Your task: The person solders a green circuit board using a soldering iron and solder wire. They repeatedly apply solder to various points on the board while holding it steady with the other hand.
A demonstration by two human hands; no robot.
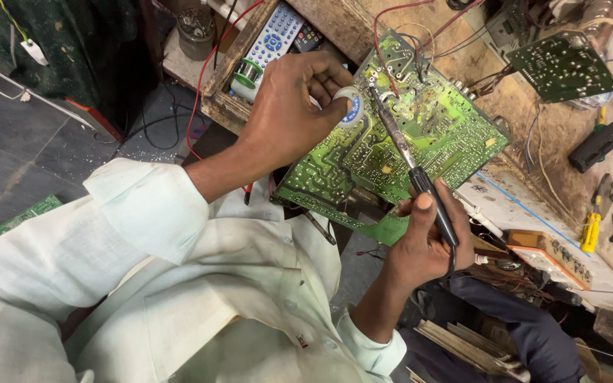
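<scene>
Over the green circuit board (420, 135), right fingers (431, 213) grip the soldering iron (400, 145), left fingers (328, 99) pinch a white spool (349, 105)

Green circuit board (420, 135) tilted, solder side up; slim black-handled soldering iron (409, 167) tip-down against it.

Second circuit board (564, 64) partly cut off.

Green circuit board (391, 135), black-handled soldering iron (413, 170), white shirt (200, 298).
</scene>
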